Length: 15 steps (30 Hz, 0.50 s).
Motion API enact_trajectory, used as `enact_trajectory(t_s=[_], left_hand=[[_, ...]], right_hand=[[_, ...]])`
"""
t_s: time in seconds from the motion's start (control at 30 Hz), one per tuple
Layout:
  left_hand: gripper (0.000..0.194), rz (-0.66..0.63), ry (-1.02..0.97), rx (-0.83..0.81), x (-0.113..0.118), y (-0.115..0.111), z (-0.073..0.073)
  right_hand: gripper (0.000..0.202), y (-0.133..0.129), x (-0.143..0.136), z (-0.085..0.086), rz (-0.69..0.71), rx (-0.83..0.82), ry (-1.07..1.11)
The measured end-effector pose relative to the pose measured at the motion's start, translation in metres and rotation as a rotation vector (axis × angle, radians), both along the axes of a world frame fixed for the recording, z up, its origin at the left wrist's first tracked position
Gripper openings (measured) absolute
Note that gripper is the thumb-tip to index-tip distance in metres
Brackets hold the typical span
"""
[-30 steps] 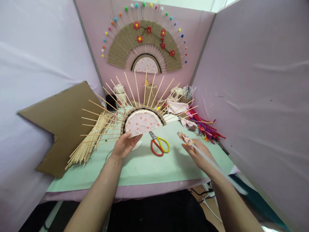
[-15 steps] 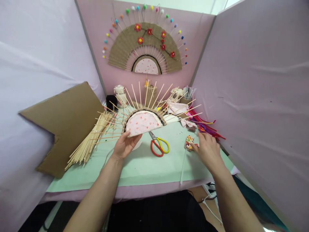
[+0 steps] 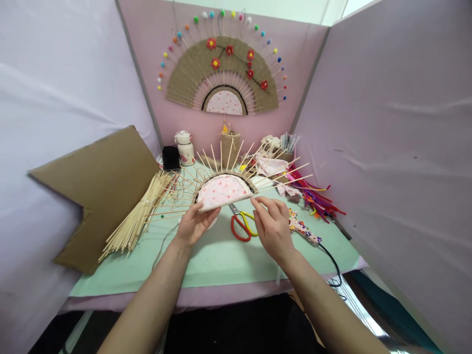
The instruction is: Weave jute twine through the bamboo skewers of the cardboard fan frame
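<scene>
My left hand (image 3: 195, 223) holds the lower left edge of a half-round piece (image 3: 224, 191) covered in pink dotted cloth, with thin wooden sticks fanning out from its curved rim. At its right corner, the fingertips of my right hand (image 3: 272, 223) are pinched together against the edge; whether something small is between them is hidden. Scissors (image 3: 241, 227) with one red and one yellow handle lie on the green table just below the piece. Right of my right hand rests a glue gun (image 3: 305, 232) with a colourful pattern and a black cord.
A bundle of sticks (image 3: 138, 214) and cut cardboard (image 3: 99, 182) are at the left. Behind stand a white jar (image 3: 185, 147) and a twine-wrapped pot (image 3: 230, 150). Colourful pipe cleaners (image 3: 317, 196) lie at right. A finished fan (image 3: 191, 64) hangs on the back wall.
My right hand has moved left from the glue gun to the right corner of the half-round piece. The piece has shifted slightly right and down in my left hand.
</scene>
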State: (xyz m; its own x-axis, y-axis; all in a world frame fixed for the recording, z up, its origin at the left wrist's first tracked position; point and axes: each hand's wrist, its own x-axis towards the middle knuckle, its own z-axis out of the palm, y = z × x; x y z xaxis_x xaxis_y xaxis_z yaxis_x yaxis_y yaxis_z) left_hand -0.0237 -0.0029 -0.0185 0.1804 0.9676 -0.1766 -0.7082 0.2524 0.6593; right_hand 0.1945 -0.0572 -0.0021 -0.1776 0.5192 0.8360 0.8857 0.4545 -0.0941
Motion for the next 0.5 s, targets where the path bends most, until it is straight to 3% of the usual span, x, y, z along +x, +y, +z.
enact_trajectory(t_s=[0.5], left_hand=[[0.022, 0.005, 0.04, -0.012, 0.0024, -0.0022, 0.0015]], right_hand=[[0.026, 0.0045, 0.0015, 0.0044, 0.013, -0.079, 0.111]])
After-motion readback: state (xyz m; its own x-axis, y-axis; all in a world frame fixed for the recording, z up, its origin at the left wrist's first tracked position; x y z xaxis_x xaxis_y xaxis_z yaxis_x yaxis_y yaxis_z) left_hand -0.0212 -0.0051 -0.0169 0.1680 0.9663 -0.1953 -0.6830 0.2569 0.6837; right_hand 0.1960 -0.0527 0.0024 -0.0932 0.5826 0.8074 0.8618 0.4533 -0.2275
